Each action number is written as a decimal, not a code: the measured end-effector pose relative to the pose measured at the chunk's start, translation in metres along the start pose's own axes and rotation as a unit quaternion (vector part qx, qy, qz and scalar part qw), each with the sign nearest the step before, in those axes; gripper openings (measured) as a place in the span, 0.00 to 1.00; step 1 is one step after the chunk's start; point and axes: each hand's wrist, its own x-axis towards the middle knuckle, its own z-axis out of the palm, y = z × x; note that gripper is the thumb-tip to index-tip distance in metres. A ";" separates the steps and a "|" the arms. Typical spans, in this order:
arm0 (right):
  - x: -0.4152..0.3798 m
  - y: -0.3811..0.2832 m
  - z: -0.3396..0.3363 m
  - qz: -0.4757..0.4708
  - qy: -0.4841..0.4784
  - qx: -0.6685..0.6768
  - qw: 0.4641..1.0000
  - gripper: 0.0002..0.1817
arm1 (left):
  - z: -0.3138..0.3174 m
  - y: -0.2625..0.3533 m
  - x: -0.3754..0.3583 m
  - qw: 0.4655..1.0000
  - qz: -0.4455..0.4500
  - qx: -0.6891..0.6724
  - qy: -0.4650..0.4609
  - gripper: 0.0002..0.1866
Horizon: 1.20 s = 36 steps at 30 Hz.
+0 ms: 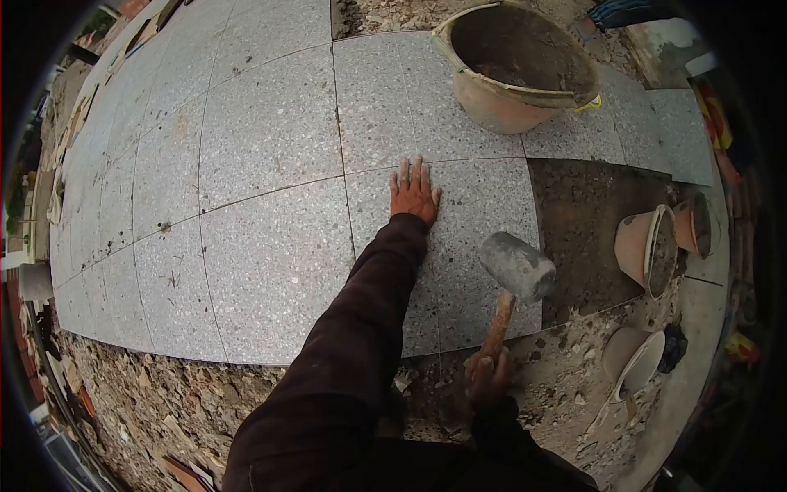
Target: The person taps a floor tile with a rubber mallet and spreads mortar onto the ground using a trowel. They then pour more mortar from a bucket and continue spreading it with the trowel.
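Observation:
My left hand (416, 195) lies flat with its fingers spread on a grey speckled paving slab (484, 193). Lower right of it, my right hand (488, 377) is wrapped round the wooden handle of a mallet (518, 264). The mallet's dark grey head is over the right part of the same slab; whether it touches the surface I cannot tell. Dark sleeves cover both arms. To the right of the slab is a patch of bare dark soil (578, 217).
A large bucket (504, 102) stands on the slabs at the top. Two smaller buckets (638, 246) (687, 225) and a tilted one (623, 353) are at the right. Rubble (164, 402) borders the slabs' near edge. A concrete kerb (697, 328) runs along the right.

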 end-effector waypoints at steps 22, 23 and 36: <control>-0.002 0.078 -0.040 0.045 0.006 -0.294 0.955 0.25 | -0.032 -0.068 -0.130 0.978 0.181 0.071 -0.077 0.32; 0.000 0.070 -0.040 0.074 -0.003 -0.270 0.960 0.25 | -0.033 -0.068 -0.130 0.978 0.182 0.068 -0.074 0.33; -0.002 0.086 -0.040 0.015 0.010 -0.325 0.945 0.26 | -0.028 -0.065 -0.127 0.981 0.157 0.062 -0.097 0.40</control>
